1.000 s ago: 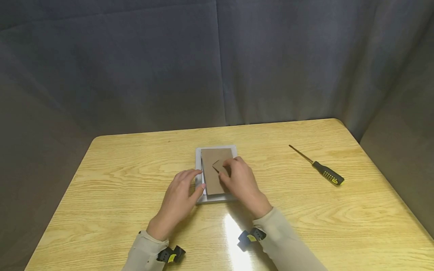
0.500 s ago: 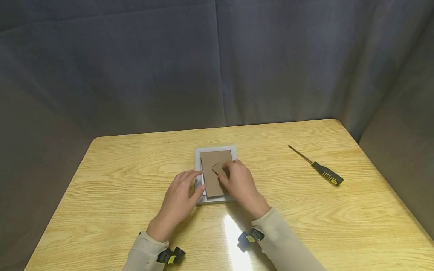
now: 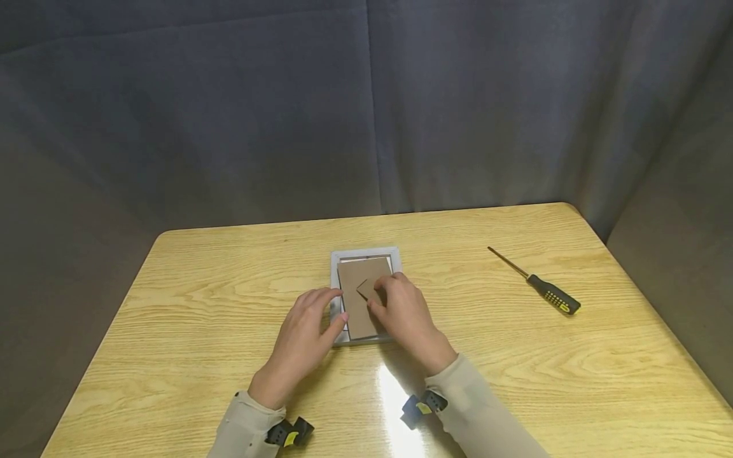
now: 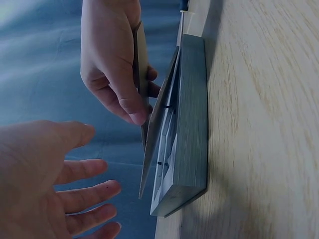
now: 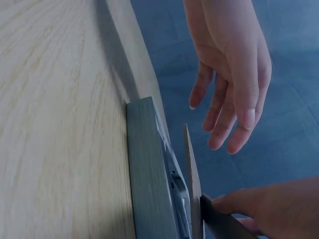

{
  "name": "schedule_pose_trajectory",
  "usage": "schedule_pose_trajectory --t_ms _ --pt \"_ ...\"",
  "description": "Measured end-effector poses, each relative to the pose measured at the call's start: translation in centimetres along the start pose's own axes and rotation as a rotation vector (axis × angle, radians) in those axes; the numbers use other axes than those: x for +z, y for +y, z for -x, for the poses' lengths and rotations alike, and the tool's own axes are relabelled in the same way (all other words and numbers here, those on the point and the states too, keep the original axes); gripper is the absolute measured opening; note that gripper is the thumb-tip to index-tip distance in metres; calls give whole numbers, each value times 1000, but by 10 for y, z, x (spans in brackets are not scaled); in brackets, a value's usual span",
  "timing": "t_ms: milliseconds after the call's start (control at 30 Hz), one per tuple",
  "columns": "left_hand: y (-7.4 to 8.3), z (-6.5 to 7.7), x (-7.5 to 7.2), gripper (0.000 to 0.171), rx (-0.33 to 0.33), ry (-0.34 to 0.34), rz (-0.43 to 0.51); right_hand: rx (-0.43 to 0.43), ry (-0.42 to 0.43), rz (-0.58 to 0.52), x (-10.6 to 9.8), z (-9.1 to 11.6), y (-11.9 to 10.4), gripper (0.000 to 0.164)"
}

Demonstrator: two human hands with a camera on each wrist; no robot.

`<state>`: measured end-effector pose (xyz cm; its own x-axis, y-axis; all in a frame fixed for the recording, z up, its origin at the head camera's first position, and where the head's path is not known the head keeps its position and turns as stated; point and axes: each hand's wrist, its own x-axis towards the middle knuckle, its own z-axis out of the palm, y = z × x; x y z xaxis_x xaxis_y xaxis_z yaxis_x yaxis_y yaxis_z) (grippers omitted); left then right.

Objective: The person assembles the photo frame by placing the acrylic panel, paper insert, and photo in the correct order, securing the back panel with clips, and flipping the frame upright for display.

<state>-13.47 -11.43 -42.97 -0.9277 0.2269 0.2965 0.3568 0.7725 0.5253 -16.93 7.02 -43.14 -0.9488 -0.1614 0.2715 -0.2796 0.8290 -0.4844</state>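
A grey picture frame (image 3: 366,252) lies back up in the middle of the table. Over its opening is a brown backing board (image 3: 356,318), tilted, with a gap between it and the frame in both wrist views. My right hand (image 3: 405,312) pinches the board's stand leg (image 3: 369,289) between thumb and fingers. Beside the left edge of the board, my left hand (image 3: 303,331) hovers with fingers spread and nothing held; the left wrist view shows its fingertips apart from the backing board (image 4: 154,134). White shows inside the frame along the board's upper edge.
On the right part of the wooden table (image 3: 189,305) lies a screwdriver (image 3: 552,292) with a black and yellow handle, its tip pointing away to the left. A dark curtain (image 3: 258,127) hangs behind the table and along its sides.
My right hand has drawn the backing board slightly toward me, so the inner far edge of the frame now shows. My left hand has stayed in place.
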Motion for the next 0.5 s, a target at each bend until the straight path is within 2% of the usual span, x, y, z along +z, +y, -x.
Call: schedule_pose_trajectory --t_ms 333,500 --pt "1 0 0 42 3 4 5 -3 -16 -40 1 -3 2 28" --pt "0 0 2 42 8 11 3 -3 -56 -94 1 -7 4 32"
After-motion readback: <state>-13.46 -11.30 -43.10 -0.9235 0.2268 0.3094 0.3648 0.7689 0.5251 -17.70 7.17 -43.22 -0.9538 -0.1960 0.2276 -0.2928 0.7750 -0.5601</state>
